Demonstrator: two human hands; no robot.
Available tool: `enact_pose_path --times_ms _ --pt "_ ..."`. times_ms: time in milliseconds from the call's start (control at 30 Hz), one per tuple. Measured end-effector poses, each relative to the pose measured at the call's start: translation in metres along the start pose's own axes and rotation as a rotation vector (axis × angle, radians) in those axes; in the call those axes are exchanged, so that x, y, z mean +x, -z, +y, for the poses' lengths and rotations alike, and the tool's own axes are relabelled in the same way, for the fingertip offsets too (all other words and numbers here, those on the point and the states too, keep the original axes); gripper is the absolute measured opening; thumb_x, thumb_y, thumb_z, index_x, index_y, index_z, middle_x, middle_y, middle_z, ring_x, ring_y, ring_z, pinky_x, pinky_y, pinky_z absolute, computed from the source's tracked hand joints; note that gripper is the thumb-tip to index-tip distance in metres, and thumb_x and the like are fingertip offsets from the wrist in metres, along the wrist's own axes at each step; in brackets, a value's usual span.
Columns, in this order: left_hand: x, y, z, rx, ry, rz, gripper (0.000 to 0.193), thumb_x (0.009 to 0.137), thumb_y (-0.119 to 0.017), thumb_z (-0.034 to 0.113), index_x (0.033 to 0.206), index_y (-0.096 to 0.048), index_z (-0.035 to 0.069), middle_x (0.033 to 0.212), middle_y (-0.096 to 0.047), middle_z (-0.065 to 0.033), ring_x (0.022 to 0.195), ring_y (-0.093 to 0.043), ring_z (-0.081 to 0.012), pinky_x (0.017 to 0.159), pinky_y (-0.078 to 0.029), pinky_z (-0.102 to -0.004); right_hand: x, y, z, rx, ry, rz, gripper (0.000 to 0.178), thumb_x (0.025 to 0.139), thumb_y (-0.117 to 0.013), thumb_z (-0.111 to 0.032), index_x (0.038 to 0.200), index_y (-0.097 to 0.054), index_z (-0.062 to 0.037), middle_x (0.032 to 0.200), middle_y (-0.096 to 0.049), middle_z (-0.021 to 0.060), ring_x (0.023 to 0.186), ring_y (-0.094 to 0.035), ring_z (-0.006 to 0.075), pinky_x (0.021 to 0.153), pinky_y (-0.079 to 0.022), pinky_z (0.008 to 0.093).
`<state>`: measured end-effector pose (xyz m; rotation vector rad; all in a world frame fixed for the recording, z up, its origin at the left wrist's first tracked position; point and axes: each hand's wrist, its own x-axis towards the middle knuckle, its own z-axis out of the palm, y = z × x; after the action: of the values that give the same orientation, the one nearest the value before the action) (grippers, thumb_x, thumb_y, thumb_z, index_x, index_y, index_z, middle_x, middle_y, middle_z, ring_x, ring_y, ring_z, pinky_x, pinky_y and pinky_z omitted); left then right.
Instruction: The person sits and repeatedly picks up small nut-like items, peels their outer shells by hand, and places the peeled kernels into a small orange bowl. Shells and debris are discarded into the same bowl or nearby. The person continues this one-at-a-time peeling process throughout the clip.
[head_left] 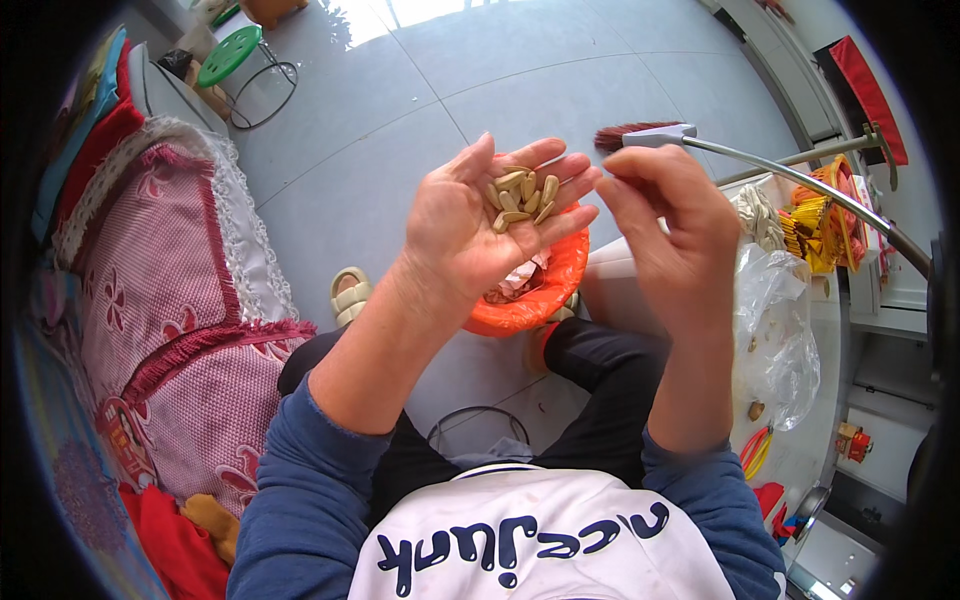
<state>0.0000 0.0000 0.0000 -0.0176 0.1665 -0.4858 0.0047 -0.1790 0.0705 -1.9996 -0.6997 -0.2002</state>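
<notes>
My left hand (452,228) is palm up in the middle of the view, fingers stretched out, cradling a small heap of pale tan sunflower seeds (511,183). Just to its right, my right hand (672,232) is raised with thumb and forefinger pinched together, close to the left fingertips but apart from them. Whatever sits in that pinch, if anything, is too small or hidden to make out. Below the left hand stands a bin with an orange-red liner (574,262), partly covered by the palm. Crumpled pinkish-white scraps (520,280) lie inside it.
On the right, a white table holds a clear plastic bag (780,335) and yellow-gold packets (815,225). A broom (650,135) leans across behind the right hand. A pink patterned cover (160,260) drapes the seat at left. A green stool (230,56) stands far left.
</notes>
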Motion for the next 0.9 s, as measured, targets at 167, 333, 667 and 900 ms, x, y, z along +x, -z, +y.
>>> enact_pose_path --times_ms 167,333,667,900 --pt "0.008 -0.004 -0.005 0.089 -0.047 0.087 0.044 0.104 -0.029 0.034 0.113 -0.051 -0.004 0.119 -0.058 -0.0204 0.110 -0.057 -0.0375 0.101 -0.042 -0.0592 0.008 -0.013 0.025 -0.237 0.087 -0.082 0.019 0.084 -0.065 0.001 0.102 -0.067 -0.0013 0.080 -0.059 0.0084 0.075 -0.057 0.0201 0.065 -0.047 0.0313" --pt "0.004 -0.008 -0.005 0.072 -0.065 0.180 0.050 0.104 -0.027 0.032 0.121 -0.045 -0.012 0.124 -0.053 -0.0277 0.118 -0.052 -0.0390 0.109 -0.033 -0.0567 0.004 -0.016 0.025 -0.308 0.051 -0.163 0.021 0.083 -0.066 -0.001 0.104 -0.068 -0.0035 0.085 -0.056 0.0088 0.078 -0.057 0.0220 0.067 -0.048 0.0332" --pt "0.002 -0.001 -0.001 0.052 -0.039 0.176 0.051 0.103 -0.030 0.028 0.122 -0.047 -0.016 0.122 -0.053 -0.0309 0.121 -0.051 -0.0409 0.111 -0.033 -0.0557 0.006 -0.016 0.034 -0.342 0.167 -0.267 0.011 0.084 -0.064 0.001 0.095 -0.066 -0.0020 0.087 -0.056 0.0080 0.074 -0.057 0.0195 0.064 -0.048 0.0307" --pt "0.001 -0.003 -0.003 0.450 -0.096 0.281 0.026 0.097 -0.052 0.015 0.108 -0.060 -0.007 0.095 -0.064 -0.0158 0.078 -0.060 -0.0155 0.062 -0.052 -0.0265 0.008 -0.003 0.030 0.479 -0.330 -0.186 0.005 0.084 -0.067 -0.001 0.081 -0.063 0.0001 0.076 -0.066 0.0068 0.067 -0.060 0.0104 0.062 -0.047 0.0238"
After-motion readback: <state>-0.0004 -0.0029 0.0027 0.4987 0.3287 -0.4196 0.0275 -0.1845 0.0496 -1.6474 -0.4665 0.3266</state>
